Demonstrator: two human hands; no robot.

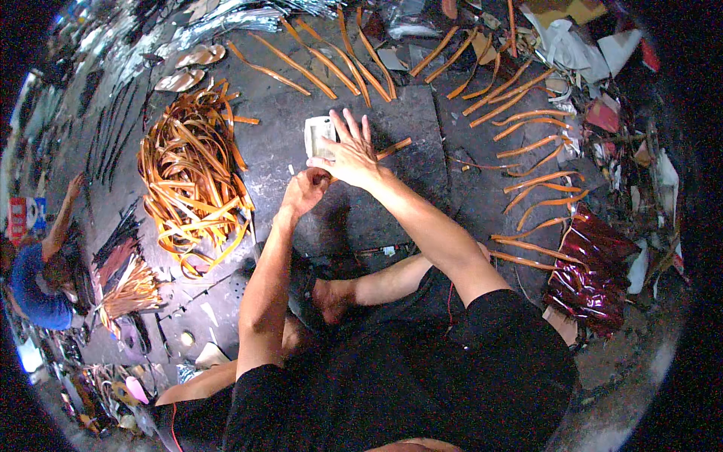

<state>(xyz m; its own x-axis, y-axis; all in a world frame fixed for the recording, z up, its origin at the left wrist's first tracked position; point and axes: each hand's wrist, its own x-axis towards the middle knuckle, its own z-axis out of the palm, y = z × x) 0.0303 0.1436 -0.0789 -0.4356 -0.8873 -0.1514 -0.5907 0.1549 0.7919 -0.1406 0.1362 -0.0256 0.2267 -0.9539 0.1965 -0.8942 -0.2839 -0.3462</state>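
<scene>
Bent at the fingers, my left hand (304, 193) is closed at the near end of a brown strap (396, 148). The strap runs under my right hand (351, 154) and comes out on its far right side. My right hand lies flat with its fingers stretched apart and its thumb pointing left. Touching or very close to that thumb is a small whitish rectangular container (319, 135), partly covered by the hand. Both hands are over a dark board (399, 207) on the floor. A small white piece (291, 169) lies left of the container.
A tangled heap of glossy brown straps (192, 177) lies on the left. Single straps (527, 184) fan out along the far and right sides. A dark red shiny sheet (591, 271) is at the right. Sandals (181, 79) lie at far left. Another person in blue (38, 286) sits at left.
</scene>
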